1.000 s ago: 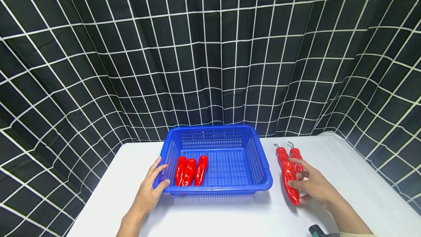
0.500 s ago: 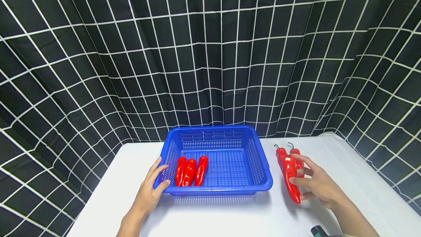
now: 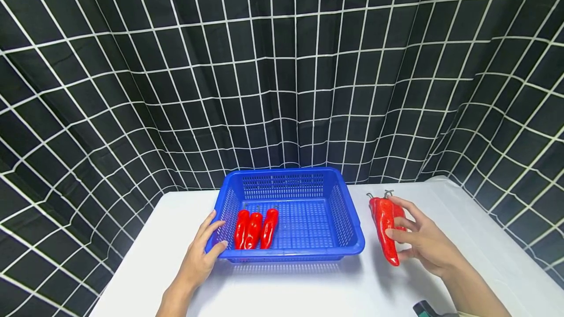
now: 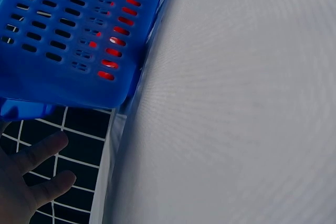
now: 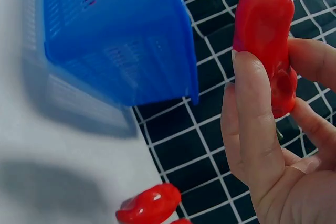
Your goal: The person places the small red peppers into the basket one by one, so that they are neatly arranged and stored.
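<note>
My right hand [image 3: 427, 241] pinches a long red pepper [image 3: 386, 234] between thumb and fingers, its pointed tip toward me. In the right wrist view, that pepper [image 5: 265, 22] appears raised above the table. Two more red peppers, one at the left [image 3: 373, 203] and one at the right [image 3: 400, 208], lie behind it, partly covered by it and the hand. My left hand [image 3: 198, 256] rests at the left rim of a blue plastic basket [image 3: 291, 252], fingers spread, thumb near the front corner. Three red peppers [image 3: 253, 231] lie side by side in the basket's left part.
A white-covered table [image 3: 291, 292] carries everything. Behind and on both sides hangs a black curtain with a white grid [image 3: 282, 87]. A dark device with a green part [image 3: 424, 308] shows beside the right wrist. The basket's right side stands between the peppers inside and those outside.
My right hand has shifted the gripped pepper slightly away from me and to the left, and it now overlaps the two behind it more. The left hand and basket have stayed put.
</note>
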### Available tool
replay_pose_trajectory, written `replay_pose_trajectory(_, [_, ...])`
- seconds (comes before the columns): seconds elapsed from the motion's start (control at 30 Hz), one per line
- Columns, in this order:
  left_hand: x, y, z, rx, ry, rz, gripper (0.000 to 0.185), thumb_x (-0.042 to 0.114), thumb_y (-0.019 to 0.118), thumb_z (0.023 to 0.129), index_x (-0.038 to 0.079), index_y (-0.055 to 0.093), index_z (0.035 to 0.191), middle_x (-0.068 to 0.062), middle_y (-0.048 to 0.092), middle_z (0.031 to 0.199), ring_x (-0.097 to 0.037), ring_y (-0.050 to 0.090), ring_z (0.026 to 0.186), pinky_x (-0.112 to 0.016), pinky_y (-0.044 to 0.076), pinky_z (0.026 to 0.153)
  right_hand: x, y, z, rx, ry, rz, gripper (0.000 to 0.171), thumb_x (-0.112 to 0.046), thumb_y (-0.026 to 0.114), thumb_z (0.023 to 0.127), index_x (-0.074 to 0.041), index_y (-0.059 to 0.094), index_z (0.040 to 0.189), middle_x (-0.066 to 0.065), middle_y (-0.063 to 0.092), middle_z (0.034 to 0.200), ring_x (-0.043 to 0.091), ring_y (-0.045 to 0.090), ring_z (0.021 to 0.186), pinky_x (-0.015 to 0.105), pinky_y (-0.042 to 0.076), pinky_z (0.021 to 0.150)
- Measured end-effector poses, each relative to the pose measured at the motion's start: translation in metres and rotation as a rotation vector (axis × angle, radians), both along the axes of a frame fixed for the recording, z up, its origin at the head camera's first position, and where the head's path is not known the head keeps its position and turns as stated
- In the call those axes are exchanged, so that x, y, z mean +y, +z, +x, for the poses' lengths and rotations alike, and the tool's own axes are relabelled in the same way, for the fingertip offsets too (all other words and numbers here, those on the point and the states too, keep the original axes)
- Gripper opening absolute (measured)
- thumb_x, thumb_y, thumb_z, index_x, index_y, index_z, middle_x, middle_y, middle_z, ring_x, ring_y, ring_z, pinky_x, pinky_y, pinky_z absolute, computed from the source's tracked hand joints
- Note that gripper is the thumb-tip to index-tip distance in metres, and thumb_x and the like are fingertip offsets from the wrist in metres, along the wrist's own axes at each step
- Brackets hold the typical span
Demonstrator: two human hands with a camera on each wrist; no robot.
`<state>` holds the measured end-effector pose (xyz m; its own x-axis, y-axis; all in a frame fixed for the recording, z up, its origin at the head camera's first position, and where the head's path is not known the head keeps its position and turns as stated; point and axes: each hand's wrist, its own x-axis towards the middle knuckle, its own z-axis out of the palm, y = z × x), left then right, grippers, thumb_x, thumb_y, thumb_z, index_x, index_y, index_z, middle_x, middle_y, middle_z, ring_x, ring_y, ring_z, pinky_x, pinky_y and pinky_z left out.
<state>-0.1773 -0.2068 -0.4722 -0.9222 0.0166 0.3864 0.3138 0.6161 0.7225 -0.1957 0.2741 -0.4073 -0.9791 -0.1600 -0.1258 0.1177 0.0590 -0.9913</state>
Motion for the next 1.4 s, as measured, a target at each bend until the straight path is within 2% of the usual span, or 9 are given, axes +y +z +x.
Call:
replay_pose_trajectory(0.33, [-0.001,0.0,-0.001,0.004,0.001,-0.003,0.046,0.018,0.06,0.087,0.009,0.057,0.132,-0.007,0.029,0.155,-0.04,0.028,0.138,-0.067,0.024,0.102,-0.015,0.009,0.001,0.065,0.02,-0.051,0.076,-0.006,0.067,0.088,-0.024,0.025,0.148,0.025,0.038,0.126,0.03,0.055,0.102,0.055,0.054,0.07])
replay_pose_trajectory(0.57, [-0.001,-0.001,-0.001,0.0,0.005,-0.003,0.046,0.018,0.061,0.086,0.009,0.058,0.132,-0.007,0.029,0.155,-0.04,0.028,0.138,-0.067,0.023,0.102,-0.029,0.013,-0.004,0.09,0.024,-0.072,0.078,-0.003,0.069,0.086,-0.022,0.025,0.148,0.026,0.035,0.127,0.031,0.058,0.1,0.055,0.054,0.068])
replay_pose_trajectory(0.83, [0.0,0.0,0.0,-0.007,0.004,0.001,0.047,0.018,0.061,0.087,0.009,0.057,0.132,-0.006,0.029,0.155,-0.04,0.027,0.138,-0.067,0.023,0.102,-0.046,0.015,-0.011,0.128,0.079,-0.101,0.077,-0.002,0.069,0.085,-0.019,0.026,0.146,0.025,0.046,0.114,0.033,0.061,0.097,0.056,0.053,0.066])
replay_pose_trajectory(1.1, [-0.001,0.0,0.0,0.01,0.001,0.008,0.046,0.016,0.062,0.086,0.006,0.057,0.131,-0.008,0.029,0.155,-0.04,0.028,0.138,-0.065,0.023,0.103,-0.066,0.016,-0.022,0.104,0.067,-0.045,0.082,-0.007,0.075,0.081,-0.021,0.028,0.147,0.028,0.047,0.114,0.036,0.058,0.1,0.055,0.054,0.066])
replay_pose_trajectory(1.4, [0.0,0.0,0.0,0.007,0.002,0.001,0.046,0.017,0.061,0.087,0.007,0.057,0.132,-0.008,0.029,0.155,-0.04,0.028,0.138,-0.066,0.024,0.103,-0.085,0.013,-0.03,0.066,0.069,-0.048,0.079,-0.008,0.076,0.082,-0.023,0.031,0.145,0.027,0.047,0.118,0.039,0.055,0.105,0.055,0.054,0.068])
